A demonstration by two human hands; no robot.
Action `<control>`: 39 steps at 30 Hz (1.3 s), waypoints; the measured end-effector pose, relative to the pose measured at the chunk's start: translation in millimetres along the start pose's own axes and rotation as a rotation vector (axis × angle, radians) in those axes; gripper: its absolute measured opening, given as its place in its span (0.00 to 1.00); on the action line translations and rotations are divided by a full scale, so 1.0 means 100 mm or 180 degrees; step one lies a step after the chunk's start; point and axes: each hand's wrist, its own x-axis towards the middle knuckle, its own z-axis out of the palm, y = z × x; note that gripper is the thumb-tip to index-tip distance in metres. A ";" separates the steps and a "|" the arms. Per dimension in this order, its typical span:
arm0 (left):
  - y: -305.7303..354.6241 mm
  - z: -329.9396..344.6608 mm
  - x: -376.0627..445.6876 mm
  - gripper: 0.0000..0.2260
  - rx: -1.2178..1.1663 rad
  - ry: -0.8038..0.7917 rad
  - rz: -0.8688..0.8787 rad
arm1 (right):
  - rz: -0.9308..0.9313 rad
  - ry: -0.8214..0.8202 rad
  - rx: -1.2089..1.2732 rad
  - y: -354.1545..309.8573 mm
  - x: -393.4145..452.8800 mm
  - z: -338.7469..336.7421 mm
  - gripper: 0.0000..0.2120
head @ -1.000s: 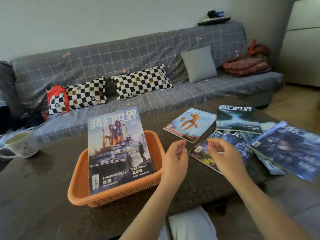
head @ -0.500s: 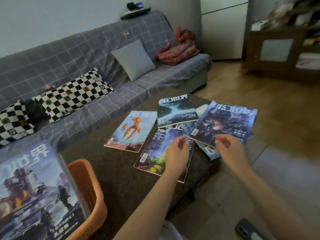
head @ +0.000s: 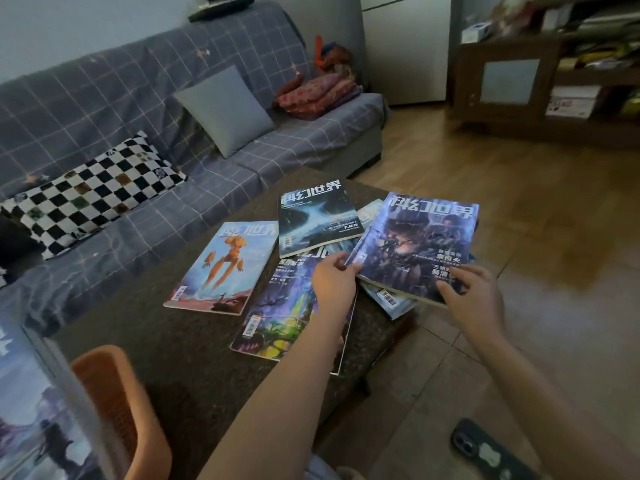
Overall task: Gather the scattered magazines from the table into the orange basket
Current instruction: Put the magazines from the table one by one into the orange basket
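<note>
Several magazines lie on the dark table (head: 180, 355). My left hand (head: 332, 282) pinches the near left corner of a blue-purple magazine (head: 415, 244), and my right hand (head: 474, 299) grips its near right corner, fingers on the cover. Its left edge sits slightly raised above the pile. Beneath it lies a light blue magazine (head: 391, 301). A dark teal magazine (head: 317, 216), one with an orange figure (head: 225, 265) and a colourful one (head: 280, 317) lie to the left. The orange basket (head: 114, 403) stands at bottom left, with a magazine (head: 38, 417) leaning in it.
A grey checked sofa (head: 173, 140) with cushions runs behind the table. A wooden cabinet (head: 512, 84) stands at the far right on the wooden floor. A phone (head: 491, 452) lies near my right forearm at the bottom.
The view swung right, away from the basket. Both hands reached across to the blue-purple magazine and took hold of its near corners.
</note>
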 end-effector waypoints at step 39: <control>-1.08 -3.20 -2.03 0.07 -0.3397 0.1501 -0.0295 | -0.1245 -0.1863 0.1082 -1.79 -2.21 0.97 0.28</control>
